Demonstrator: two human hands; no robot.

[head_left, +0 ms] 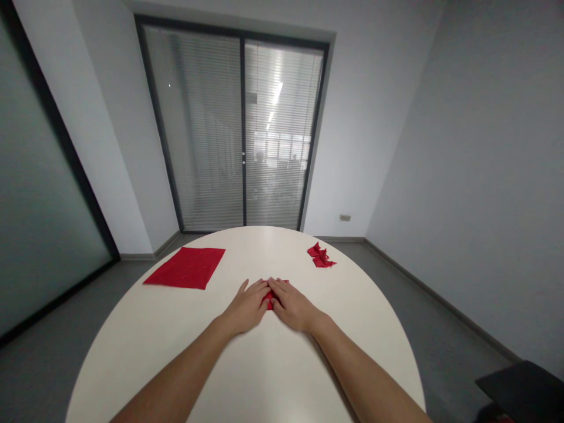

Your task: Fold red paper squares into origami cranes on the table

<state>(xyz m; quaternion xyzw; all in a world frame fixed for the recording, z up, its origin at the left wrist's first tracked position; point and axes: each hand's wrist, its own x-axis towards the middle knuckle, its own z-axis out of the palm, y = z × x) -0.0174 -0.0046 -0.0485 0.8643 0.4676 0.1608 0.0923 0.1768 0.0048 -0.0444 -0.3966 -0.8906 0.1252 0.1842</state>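
A small folded red sheet (270,305) lies on the table in front of me, mostly covered by my hands; whether it is cloth or paper I cannot tell. My left hand (247,306) rests on its left side, fingers laid flat and thumb-side fingertips close to the middle. From the right, my right hand (294,305) lies over the sheet with its fingers stretched out flat. The fingertips of both hands almost meet near the sheet's far edge. Bits of red show between the hands and just beyond the right fingers.
A larger red sheet (187,268), spread flat with faint creases, is at the table's left. Small pointed folded red pieces (323,258) sit at the far right. The round white table (259,376) has a curved edge. A black chair (526,388) stands at lower right.
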